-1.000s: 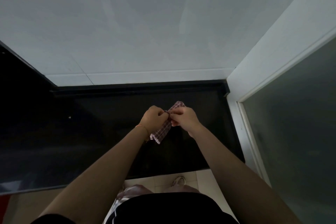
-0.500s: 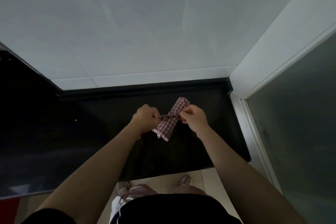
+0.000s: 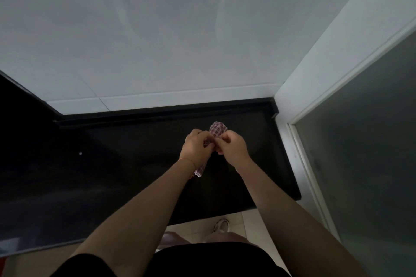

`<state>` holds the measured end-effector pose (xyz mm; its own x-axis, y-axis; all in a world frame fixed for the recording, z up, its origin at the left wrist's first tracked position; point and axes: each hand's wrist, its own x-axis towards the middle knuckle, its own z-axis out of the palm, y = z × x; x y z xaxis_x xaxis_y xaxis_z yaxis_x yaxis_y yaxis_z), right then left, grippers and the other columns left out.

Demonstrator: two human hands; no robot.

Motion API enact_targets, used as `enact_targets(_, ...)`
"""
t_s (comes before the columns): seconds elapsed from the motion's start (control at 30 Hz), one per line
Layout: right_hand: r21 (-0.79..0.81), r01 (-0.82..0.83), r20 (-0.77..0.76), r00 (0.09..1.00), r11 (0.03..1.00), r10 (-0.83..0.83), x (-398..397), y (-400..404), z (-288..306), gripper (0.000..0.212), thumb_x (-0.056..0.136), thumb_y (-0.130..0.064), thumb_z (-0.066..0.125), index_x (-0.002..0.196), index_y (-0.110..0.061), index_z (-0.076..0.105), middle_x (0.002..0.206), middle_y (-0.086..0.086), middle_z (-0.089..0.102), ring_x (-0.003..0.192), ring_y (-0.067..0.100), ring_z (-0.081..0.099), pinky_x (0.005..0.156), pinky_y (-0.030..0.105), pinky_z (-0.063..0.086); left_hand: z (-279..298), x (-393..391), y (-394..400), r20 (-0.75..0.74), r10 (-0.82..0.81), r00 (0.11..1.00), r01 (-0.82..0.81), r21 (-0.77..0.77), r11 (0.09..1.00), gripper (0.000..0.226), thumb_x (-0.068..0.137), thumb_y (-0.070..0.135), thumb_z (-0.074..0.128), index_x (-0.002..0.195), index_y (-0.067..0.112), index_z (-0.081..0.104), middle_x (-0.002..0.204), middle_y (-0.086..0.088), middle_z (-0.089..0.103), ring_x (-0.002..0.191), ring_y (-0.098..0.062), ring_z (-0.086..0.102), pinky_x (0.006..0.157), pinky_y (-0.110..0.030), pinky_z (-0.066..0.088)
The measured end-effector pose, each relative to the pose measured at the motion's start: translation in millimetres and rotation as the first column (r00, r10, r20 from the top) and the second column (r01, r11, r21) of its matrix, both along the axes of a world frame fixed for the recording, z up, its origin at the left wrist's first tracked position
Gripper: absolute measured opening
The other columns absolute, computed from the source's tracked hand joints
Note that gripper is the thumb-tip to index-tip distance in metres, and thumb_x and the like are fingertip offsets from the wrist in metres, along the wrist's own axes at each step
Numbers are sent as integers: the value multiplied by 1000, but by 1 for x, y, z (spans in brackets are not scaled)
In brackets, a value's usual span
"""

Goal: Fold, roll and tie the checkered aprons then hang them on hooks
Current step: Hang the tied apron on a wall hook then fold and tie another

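Checkered apron [image 3: 218, 128]: rolled into a small bundle, held above the black desk [image 3: 135, 164] at the centre of the view; 1 end shows at 1 o'clock of the hands, the other hangs below the left wrist at 7 o'clock.
Left hand [image 3: 198, 148]: closed around the middle of the roll, fingers curled in.
Right hand [image 3: 233, 148]: closed, fingertips pinching at the roll's middle, touching the left hand; the tie string itself is too small to make out.
Step in hand: tying, judged from both hands working at 1 spot on the roll.
Next move: calls for drawing the knot tight with the roll kept compact, then carrying it to a hook; no hook is in view.
Change from 0.5 s ago: the hands were apart with the roll's middle exposed; now they meet and cover it.
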<state>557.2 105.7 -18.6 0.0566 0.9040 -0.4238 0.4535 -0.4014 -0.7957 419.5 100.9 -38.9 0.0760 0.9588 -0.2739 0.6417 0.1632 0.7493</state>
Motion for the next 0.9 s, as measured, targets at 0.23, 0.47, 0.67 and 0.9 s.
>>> enact_targets(0.23,24,2,40,999,1000,-3,-4,8,-3,7,96,-20,62,90,-16,62,96,6,65,91,20,65,87,42,57,-13,-3,-3,82,-6,997,15,-115,993,22,100,34,44,118,36,58,130,2,47,119,-17,45,105,-46,43)
enact_targets(0.47,6,-3,61,998,1000,3,-5,6,-4,8,97,-21,60,90,-18,60,95,2,62,89,15,62,81,30,55,-14,4,-2,27,25,999,-22,-137,990,17,99,34,38,100,35,55,119,4,42,106,-18,47,100,-50,44)
enact_targets(0.67,46,-17,49,999,999,15,-12,3,0,11,96,-16,62,85,-14,60,91,3,63,87,17,63,81,35,58,-17,-1,4,-55,-23,998,15,-145,989,22,99,36,35,105,36,56,119,4,40,105,-18,49,101,-50,44)
enact_targets(0.9,54,-23,71,997,998,20,-6,5,-1,13,95,-17,62,83,-19,59,91,3,64,88,17,65,85,42,58,-21,-2,-1,-90,-62,994,50,-131,990,25,101,35,36,115,33,56,125,2,42,103,-17,51,97,-46,47)
